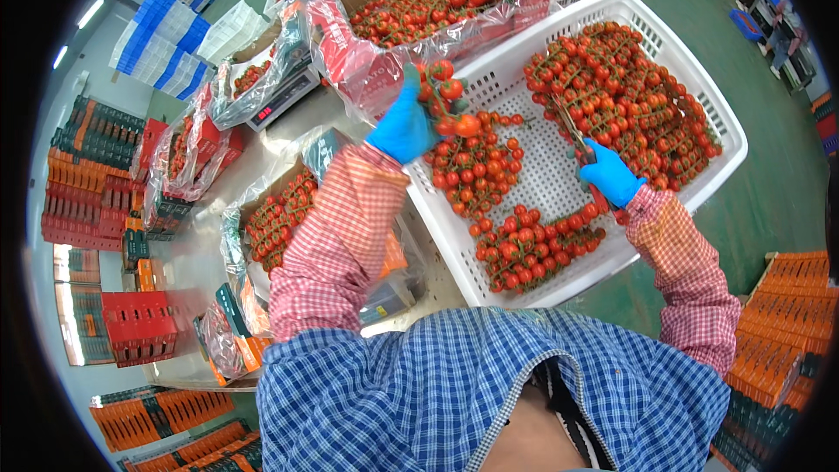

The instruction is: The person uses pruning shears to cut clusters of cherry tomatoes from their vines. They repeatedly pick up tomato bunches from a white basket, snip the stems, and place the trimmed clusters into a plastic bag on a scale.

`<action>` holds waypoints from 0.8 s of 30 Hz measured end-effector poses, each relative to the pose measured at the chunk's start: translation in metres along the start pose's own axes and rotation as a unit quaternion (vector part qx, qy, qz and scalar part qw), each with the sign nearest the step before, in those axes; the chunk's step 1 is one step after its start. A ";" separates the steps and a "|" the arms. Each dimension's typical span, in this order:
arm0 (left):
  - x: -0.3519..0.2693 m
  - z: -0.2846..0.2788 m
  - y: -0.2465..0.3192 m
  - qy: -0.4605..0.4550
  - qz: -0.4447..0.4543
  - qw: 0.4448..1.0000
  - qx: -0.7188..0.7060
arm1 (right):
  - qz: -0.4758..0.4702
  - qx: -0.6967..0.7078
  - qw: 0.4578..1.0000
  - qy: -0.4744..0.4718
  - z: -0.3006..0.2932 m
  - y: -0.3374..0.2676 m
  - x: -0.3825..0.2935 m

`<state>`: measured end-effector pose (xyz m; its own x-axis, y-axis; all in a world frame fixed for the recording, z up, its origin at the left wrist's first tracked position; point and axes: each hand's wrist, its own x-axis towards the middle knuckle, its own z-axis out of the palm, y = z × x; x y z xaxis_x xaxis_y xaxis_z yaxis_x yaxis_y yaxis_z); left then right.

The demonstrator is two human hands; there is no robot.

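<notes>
My left hand, in a blue glove, grips a truss of red cherry tomatoes over the near-left rim of a white perforated plastic crate. In my right hand, also gloved, is a pair of red-handled pruning snips. Their blades point up and left, beside a large heap of tomato trusses on the crate's right side. Two smaller piles lie in the crate: one tomato pile at the left, another tomato pile at the near end.
A red carton of tomatoes lined with clear film stands beyond the crate. Left of it, a digital scale carries a smaller carton. Another film-lined tomato box sits on the metal table by my left arm. Stacked orange cartons stand at right.
</notes>
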<state>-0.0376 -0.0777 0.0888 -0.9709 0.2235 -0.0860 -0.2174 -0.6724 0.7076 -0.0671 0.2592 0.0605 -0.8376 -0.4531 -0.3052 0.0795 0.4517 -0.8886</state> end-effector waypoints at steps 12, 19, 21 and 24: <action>0.253 -0.122 0.178 0.035 0.022 0.839 0.542 | -0.089 0.353 0.920 0.142 -0.033 -0.026 0.003; 0.210 -0.023 0.125 0.116 0.335 0.467 0.810 | -0.159 0.335 0.898 0.235 -0.041 -0.028 0.003; 0.169 0.022 0.060 0.062 0.299 0.737 0.603 | -0.184 0.388 0.878 0.212 -0.043 -0.030 0.002; 0.082 0.037 -0.061 -0.210 -0.030 0.568 0.795 | -0.177 0.387 0.879 0.213 -0.049 -0.021 0.003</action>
<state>-0.0998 0.0080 0.0647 -0.7843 0.5857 -0.2047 0.4412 0.7584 0.4797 -0.0976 0.2858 0.0947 -0.9974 -0.0556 0.0463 -0.0208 -0.3929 -0.9194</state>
